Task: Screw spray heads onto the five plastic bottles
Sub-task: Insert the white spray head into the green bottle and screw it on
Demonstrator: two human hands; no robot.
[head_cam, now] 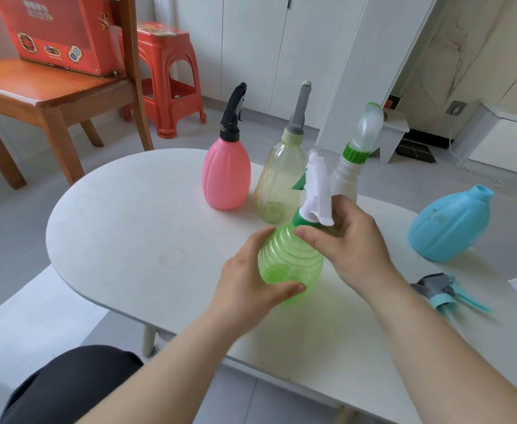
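Both hands are closed on 1 item: the green bottle is gripped round its ribbed body by the left hand, thumb laid across the near side. The white spray head is grasped at its base by the right hand, thumb set just under the green collar. This bottle is held over the middle of the table. Its long axis is tilted, with the neck up and leaning toward the far edge and the base toward the near edge. Whether the base touches the table cannot be told.

The right fingers are largely hidden behind the spray head. 3 capped bottles are lined up near the far edge: a pink bottle with a black spray head, a yellowish bottle with a grey spray head, and a white bottle with a clear-and-green head. All 3 heads point upward. The white bottle's lower part is covered by the held spray head and the right hand.

Toward the right end, a blue bottle is seen uncapped, its open neck aimed up and rightward. A loose grey-and-blue spray head is laid near it toward the near edge, blurred, its details hard to make out.
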